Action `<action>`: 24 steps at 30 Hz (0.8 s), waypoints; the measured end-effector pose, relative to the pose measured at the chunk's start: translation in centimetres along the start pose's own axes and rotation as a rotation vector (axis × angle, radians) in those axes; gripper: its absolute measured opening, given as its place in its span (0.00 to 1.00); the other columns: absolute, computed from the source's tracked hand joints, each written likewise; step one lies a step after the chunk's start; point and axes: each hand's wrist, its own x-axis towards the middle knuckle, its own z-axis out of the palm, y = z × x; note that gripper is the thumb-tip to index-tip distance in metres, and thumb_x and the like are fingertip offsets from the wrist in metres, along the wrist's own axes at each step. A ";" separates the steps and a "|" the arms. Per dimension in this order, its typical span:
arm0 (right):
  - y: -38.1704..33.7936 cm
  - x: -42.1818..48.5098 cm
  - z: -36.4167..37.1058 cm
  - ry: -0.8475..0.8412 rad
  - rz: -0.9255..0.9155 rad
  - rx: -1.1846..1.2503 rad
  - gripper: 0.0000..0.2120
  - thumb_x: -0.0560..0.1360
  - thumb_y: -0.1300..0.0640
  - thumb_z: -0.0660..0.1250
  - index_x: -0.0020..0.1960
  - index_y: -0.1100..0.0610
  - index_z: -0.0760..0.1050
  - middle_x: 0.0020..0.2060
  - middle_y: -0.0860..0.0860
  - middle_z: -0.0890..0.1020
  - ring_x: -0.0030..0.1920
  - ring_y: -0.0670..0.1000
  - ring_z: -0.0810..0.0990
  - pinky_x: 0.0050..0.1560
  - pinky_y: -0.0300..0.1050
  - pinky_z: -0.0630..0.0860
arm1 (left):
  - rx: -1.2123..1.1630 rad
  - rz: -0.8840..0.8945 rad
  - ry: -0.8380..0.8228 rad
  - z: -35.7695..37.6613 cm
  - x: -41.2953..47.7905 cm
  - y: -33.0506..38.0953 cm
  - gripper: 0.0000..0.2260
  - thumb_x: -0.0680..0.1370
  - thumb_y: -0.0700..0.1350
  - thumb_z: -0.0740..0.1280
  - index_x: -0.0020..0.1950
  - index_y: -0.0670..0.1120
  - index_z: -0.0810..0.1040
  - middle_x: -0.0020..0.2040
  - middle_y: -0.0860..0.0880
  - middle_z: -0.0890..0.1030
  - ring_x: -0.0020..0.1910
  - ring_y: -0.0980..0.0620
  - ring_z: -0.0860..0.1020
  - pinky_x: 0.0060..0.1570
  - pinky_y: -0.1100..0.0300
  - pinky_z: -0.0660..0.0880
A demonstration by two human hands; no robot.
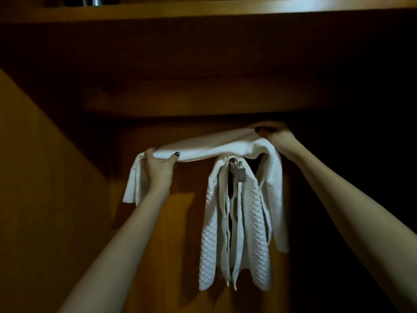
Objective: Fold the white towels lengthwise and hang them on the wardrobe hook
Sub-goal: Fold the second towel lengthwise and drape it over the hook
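A smooth white towel (209,147), folded into a long band, stretches between both raised hands just above a metal wardrobe hook (237,169). My left hand (158,168) grips its left part, with the end hanging down behind the wrist. My right hand (273,134) pinches the band higher up on the right, and that end drops down past the hook. Several white waffle-textured towels (234,240) hang from the hook below, draped on both sides of it.
The hook juts from the wooden back panel (180,245) of a dim wardrobe. A wooden shelf (203,96) runs across just above the hands, with another shelf edge (203,7) higher up. A side wall (45,177) stands at the left.
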 end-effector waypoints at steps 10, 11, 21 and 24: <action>5.4 -2.5 3.2 -0.078 0.222 -0.040 0.14 0.78 0.67 0.63 0.63 0.63 0.77 0.53 0.55 0.83 0.51 0.46 0.81 0.53 0.39 0.77 | 0.123 0.024 -0.102 -0.6 -3.7 -5.0 0.17 0.79 0.47 0.66 0.67 0.44 0.72 0.64 0.42 0.74 0.46 0.57 0.82 0.43 0.66 0.78; 5.6 -3.1 3.4 -0.088 0.212 -0.066 0.14 0.79 0.65 0.63 0.63 0.62 0.77 0.57 0.57 0.82 0.55 0.50 0.80 0.58 0.45 0.76 | 0.119 0.010 -0.121 -0.6 -4.7 -5.6 0.16 0.80 0.48 0.64 0.66 0.44 0.72 0.62 0.41 0.75 0.46 0.56 0.82 0.43 0.66 0.78; 5.7 -12.2 4.5 -0.027 0.134 -0.013 0.17 0.83 0.50 0.57 0.68 0.53 0.74 0.65 0.48 0.77 0.64 0.45 0.74 0.62 0.42 0.70 | 0.037 -0.289 -0.281 1.1 -13.1 -8.8 0.12 0.83 0.50 0.56 0.56 0.47 0.77 0.45 0.49 0.80 0.47 0.48 0.79 0.51 0.44 0.78; 6.4 -14.9 4.7 -0.075 0.164 0.081 0.17 0.82 0.51 0.59 0.69 0.51 0.72 0.65 0.44 0.76 0.65 0.43 0.73 0.61 0.37 0.69 | -0.096 -0.456 -0.374 0.8 -14.2 -8.9 0.11 0.83 0.53 0.56 0.59 0.49 0.72 0.49 0.51 0.79 0.48 0.53 0.80 0.41 0.63 0.79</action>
